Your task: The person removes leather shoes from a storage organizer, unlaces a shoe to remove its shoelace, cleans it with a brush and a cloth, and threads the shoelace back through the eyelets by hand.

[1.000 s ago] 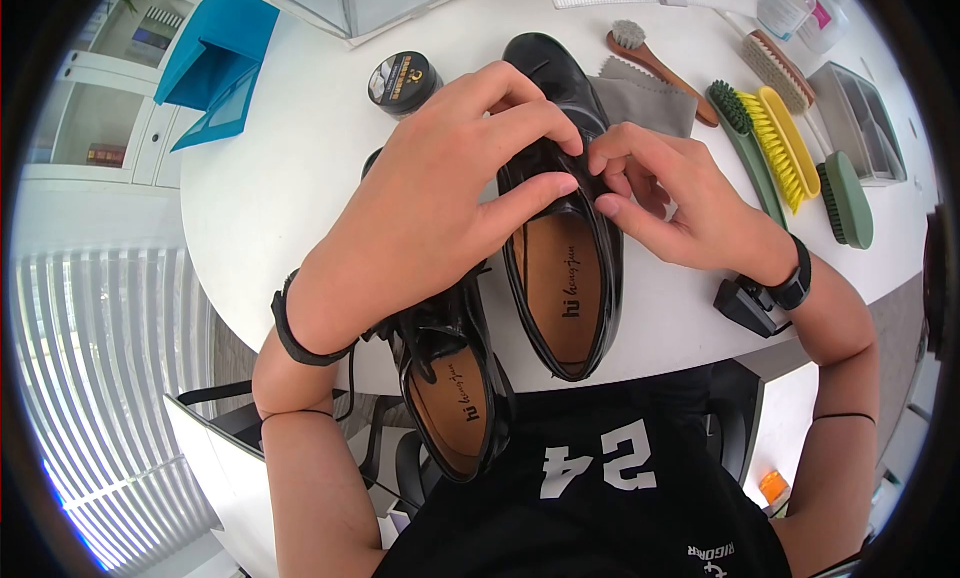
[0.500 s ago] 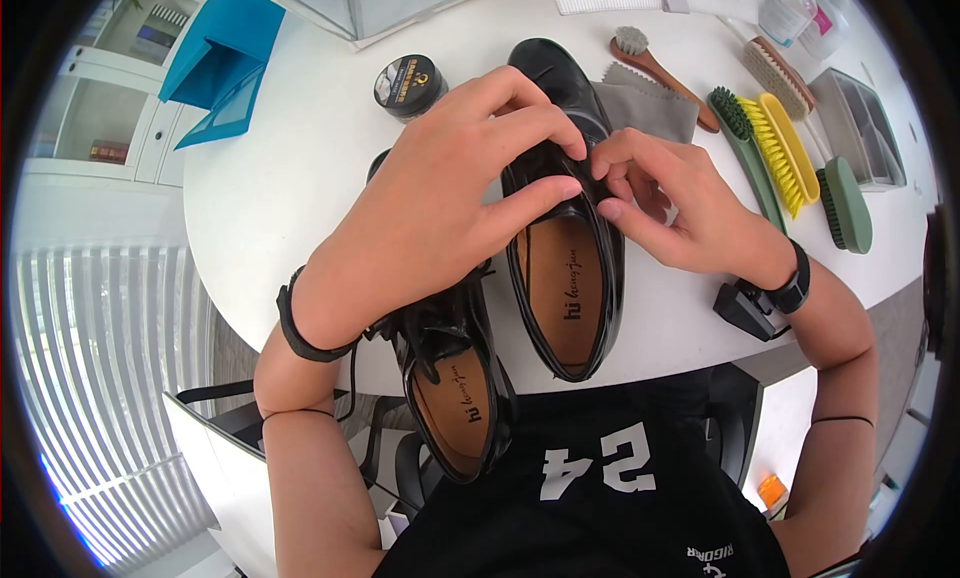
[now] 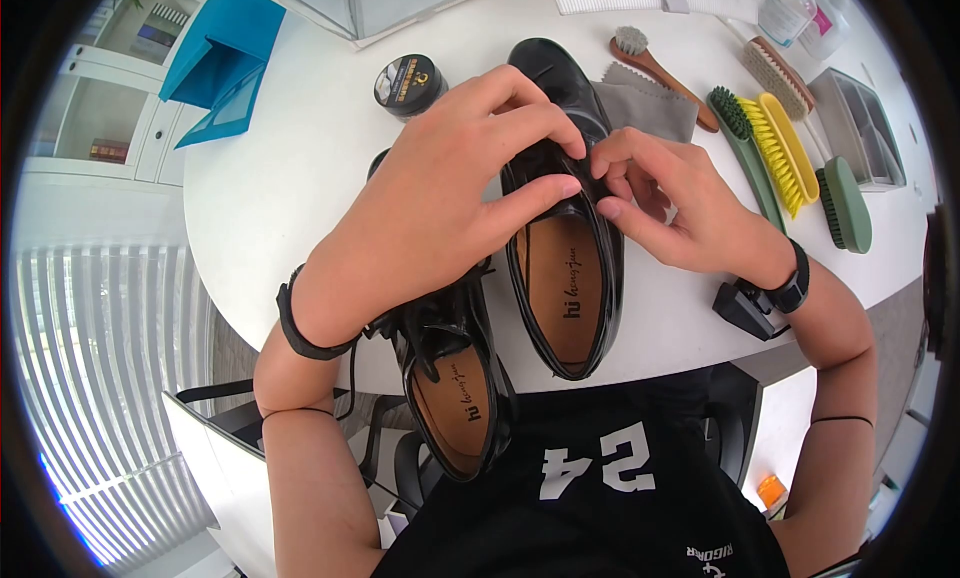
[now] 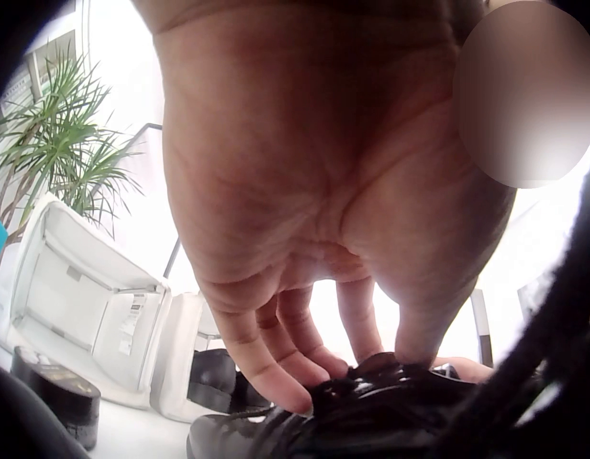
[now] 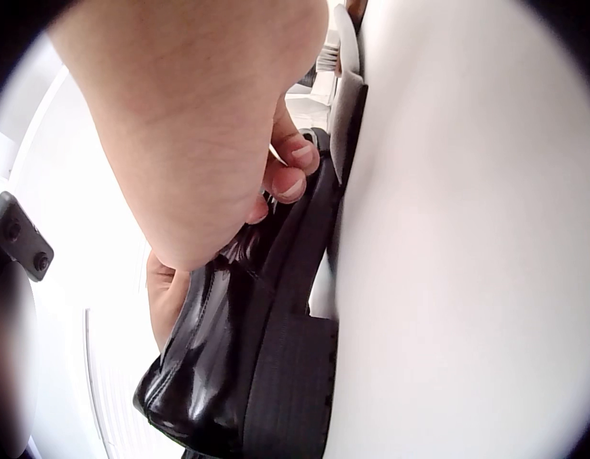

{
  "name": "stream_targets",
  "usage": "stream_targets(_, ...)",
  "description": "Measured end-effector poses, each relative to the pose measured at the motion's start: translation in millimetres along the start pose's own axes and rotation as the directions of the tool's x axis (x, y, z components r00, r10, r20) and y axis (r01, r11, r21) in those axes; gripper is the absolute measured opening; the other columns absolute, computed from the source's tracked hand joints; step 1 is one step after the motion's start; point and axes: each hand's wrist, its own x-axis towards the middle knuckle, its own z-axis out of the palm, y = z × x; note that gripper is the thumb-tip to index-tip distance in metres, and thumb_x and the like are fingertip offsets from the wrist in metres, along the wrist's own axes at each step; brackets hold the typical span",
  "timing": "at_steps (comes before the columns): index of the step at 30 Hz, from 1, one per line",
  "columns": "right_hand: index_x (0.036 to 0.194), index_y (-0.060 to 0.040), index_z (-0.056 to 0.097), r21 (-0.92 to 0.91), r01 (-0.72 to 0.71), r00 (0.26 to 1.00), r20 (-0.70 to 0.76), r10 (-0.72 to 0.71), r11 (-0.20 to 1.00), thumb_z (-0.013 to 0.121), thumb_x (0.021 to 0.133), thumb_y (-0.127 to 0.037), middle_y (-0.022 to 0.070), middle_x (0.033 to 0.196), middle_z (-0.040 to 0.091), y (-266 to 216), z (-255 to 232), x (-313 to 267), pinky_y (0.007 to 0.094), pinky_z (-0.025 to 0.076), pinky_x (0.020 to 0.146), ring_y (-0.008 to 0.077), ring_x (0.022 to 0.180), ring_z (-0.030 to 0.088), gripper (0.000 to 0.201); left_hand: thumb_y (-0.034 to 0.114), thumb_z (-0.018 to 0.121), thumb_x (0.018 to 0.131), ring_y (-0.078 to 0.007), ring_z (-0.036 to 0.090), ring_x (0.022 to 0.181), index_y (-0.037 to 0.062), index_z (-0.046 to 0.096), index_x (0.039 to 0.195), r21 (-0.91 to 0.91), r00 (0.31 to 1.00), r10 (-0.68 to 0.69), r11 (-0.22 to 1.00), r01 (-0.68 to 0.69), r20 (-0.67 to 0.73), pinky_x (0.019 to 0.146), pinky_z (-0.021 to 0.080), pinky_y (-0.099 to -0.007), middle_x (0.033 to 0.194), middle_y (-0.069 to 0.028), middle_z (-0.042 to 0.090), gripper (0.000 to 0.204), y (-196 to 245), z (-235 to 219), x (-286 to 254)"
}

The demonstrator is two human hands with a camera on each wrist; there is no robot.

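A black lace-up dress shoe (image 3: 563,298) with a tan insole lies on the white table, its toe pointing away from me. My left hand (image 3: 450,178) reaches over it from the left, fingers bent and thumb set against the lacing area. From the other side my right hand (image 3: 680,193) holds its curled fingers and thumb at the shoe's upper, close to the left fingertips. Whatever bit of lace the fingertips pinch is hidden. A second black shoe (image 3: 450,408), its laces showing, lies under my left forearm, heel past the table edge.
Beyond the left hand stands a round tin (image 3: 408,86). At the right lie a grey cloth (image 3: 650,103), a wooden-handled dauber (image 3: 665,68), a green brush (image 3: 750,148), a yellow brush (image 3: 785,148) and a clear box (image 3: 855,128). A blue holder (image 3: 220,68) is at the far left.
The head view has shifted slightly since the first frame. Both hands keep the same hold at the shoe's lacing area.
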Motion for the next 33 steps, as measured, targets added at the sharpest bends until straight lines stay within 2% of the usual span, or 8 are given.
stream_targets(33,0.117,-0.007,0.06,0.02,-0.019,1.0,0.003,0.019,1.0,0.074,0.102,-0.013,0.0013,0.078,0.056,1.7,0.6,0.7,0.0297,0.04,0.052,0.0127,0.054,0.05,0.022,0.017,0.083,0.095,-0.0221,0.065,0.096,0.0104,0.076,0.115,-0.017,1.0,0.007,1.0,-0.007,-0.004,0.081,0.053,-0.034,0.116,-0.0051,0.065,0.022,-1.8,0.5,0.2)
